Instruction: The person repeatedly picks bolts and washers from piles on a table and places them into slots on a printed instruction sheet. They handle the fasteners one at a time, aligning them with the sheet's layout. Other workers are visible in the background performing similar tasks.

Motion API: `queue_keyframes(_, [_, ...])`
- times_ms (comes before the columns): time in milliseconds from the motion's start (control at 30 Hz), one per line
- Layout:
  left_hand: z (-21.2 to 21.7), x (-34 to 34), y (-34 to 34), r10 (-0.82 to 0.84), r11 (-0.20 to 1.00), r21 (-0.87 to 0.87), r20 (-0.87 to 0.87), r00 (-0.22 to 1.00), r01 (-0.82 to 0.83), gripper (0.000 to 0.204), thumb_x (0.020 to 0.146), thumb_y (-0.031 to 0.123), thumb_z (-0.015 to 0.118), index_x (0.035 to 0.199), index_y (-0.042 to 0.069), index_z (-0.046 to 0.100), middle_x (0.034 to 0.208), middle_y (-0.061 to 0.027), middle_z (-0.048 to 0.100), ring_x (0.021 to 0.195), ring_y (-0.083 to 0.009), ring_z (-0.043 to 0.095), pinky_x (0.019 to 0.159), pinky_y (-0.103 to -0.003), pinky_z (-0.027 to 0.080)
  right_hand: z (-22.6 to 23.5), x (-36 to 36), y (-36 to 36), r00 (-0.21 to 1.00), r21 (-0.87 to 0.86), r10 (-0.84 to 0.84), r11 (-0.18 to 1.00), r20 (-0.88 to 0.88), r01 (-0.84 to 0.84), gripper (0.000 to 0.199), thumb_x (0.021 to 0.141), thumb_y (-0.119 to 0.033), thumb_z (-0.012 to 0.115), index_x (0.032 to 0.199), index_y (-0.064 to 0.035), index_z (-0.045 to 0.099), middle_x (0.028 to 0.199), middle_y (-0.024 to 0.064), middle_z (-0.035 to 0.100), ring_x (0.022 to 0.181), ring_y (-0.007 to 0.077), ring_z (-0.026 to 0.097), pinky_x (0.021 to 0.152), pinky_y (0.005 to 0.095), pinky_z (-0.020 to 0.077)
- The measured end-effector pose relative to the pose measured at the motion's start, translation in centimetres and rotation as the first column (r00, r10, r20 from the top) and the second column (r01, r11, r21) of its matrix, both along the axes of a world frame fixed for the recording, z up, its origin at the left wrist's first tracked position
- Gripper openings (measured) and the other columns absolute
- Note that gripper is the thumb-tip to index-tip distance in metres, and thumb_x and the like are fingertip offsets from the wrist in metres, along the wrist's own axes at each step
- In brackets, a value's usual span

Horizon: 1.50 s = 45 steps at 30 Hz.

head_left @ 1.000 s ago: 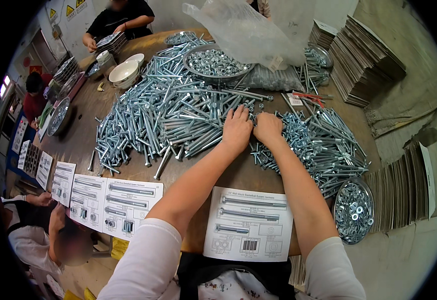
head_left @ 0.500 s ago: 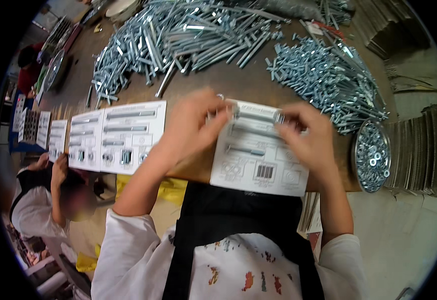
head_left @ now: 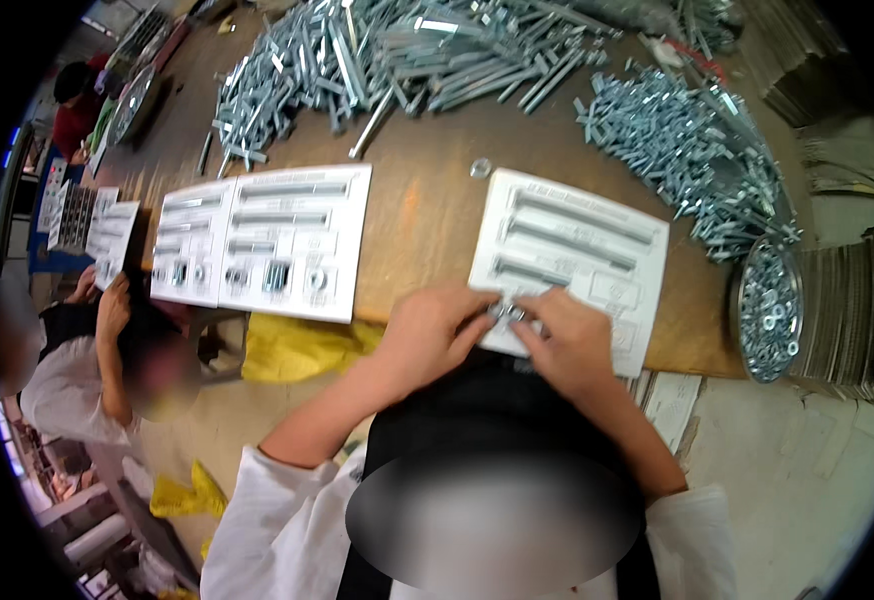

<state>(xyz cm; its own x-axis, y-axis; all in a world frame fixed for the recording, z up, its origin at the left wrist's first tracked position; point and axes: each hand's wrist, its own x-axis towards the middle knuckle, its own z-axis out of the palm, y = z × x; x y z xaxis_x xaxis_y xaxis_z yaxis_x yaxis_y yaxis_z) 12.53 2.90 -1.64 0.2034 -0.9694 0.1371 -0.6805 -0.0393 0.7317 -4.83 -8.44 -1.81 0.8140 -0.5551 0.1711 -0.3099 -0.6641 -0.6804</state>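
Note:
A white printed card (head_left: 607,345) lies at the table's near edge in front of me, with three metal bolts (head_left: 582,218) of differing length lying across it. Over the card's lower left part, my left hand (head_left: 432,335) and my right hand (head_left: 574,340) come together. Their fingertips pinch small shiny metal nuts (head_left: 506,311) between them; fingers hide part of these, so I cannot tell how many each hand has. One loose nut (head_left: 480,168) sits on the wood just beyond the card's far left corner.
Filled cards (head_left: 297,300) stand side by side to the left. Piles of long bolts (head_left: 357,60) and shorter bolts (head_left: 677,150) cover the far side. A round bowl (head_left: 795,300) of nuts and washers sits at right by stacked cardboard (head_left: 852,310). Another person (head_left: 72,370) holds a card at left.
Both hands have moved from the card's upper part down to its lower left, now pinching nuts. The upper bolts lie uncovered. My view has shifted slightly, and the person at left has raised a card.

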Motion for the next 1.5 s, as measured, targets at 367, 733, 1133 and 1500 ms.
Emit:
queue_keyframes(367, [3.9,5.6,-13.7,-0.055,0.995,-0.070,0.171,0.984,0.068,0.033,0.087,0.015,0.066,0.118,0.003,0.065,0.102,-0.0145,0.068,0.086,-0.0301,0.067,0.075,-0.037,0.053,2.2,5.6,-19.6,0.981,-0.401,-0.193,0.899,0.001,0.177,0.014,0.085,-0.014,0.063,0.094,-0.0076,0.071,0.091,0.0103,0.066,0.087,0.0301,0.064,0.075,0.0398,0.0514])
queue_keyframes(733, [-2.0,7.1,-23.2,-0.301,0.952,0.084,0.412,0.860,0.293,0.012,0.079,0.017,0.070,0.087,0.008,0.067,0.091,-0.0113,0.065,0.087,-0.0332,0.065,0.077,-0.044,0.052,-0.5,7.7,-20.9,0.926,-0.652,-0.058,0.727,-0.372,-0.216,0.012,0.078,-0.012,0.064,0.088,-0.0119,0.069,0.098,0.0056,0.065,0.108,0.0262,0.056,0.109,0.0570,0.0320])
queue_keyframes(1133, [3.7,4.0,-16.7,-0.439,0.891,-0.066,0.133,0.889,0.450,0.017,0.084,0.013,0.069,0.097,0.004,0.069,0.087,-0.0131,0.067,0.080,-0.0307,0.066,0.069,-0.039,0.053,4.3,-1.8,-14.8,0.914,0.276,-0.354,0.915,0.199,0.294,0.015,0.080,-0.006,0.071,0.094,-0.0007,0.072,0.087,0.0087,0.071,0.077,0.0161,0.066,0.069,0.0281,0.0509])
queue_keyframes(1500, [1.6,-1.6,-10.0,-0.620,0.637,-0.150,0.483,0.618,0.756,0.010,0.076,0.014,0.062,0.086,0.012,0.065,0.086,-0.0026,0.060,0.089,-0.0228,0.060,0.078,-0.037,0.050,0.7,-4.8,-4.5,0.978,0.129,-0.155,0.982,0.137,0.138,0.010,0.081,0.001,0.069,0.090,0.0003,0.070,0.083,0.0134,0.068,0.073,0.0284,0.067,0.067,0.0320,0.0527])
